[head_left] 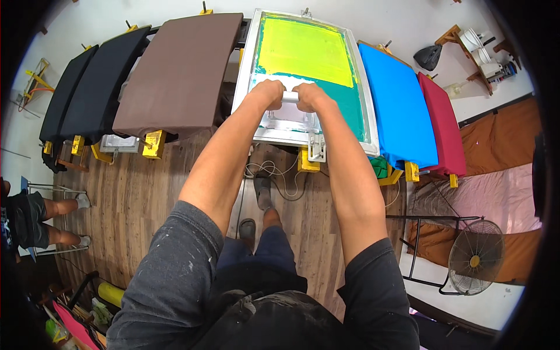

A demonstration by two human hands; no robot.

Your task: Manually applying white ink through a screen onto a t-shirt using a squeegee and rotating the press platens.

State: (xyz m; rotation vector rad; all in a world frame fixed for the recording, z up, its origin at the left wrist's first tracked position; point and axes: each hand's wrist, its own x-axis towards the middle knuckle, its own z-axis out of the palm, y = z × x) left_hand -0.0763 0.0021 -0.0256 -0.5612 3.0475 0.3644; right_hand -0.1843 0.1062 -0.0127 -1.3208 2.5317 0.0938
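Note:
Both my hands are wrapped round the pale bar of a squeegee (290, 97), whose lower edge is hidden. My left hand (269, 95) closes on its left end and my right hand (312, 97) on its right. Under them lies a silver-framed printing screen (252, 41). Bright yellow-green ink (306, 52) covers the far part of its mesh. A teal-green area (348, 105) shows at the right, and a pale, glossy patch lies beneath my wrists. A metal clamp (317, 147) sits at the screen's near edge.
Left of the screen, boards carry a brown cloth (181, 70) and black cloths (102, 87); at right are blue (396, 105) and dark red (440, 125) ones. Yellow brackets (153, 144) stick out below. A fan (475, 256) stands lower right. Cables (274, 169) lie near my feet. Another person (35, 219) is at far left.

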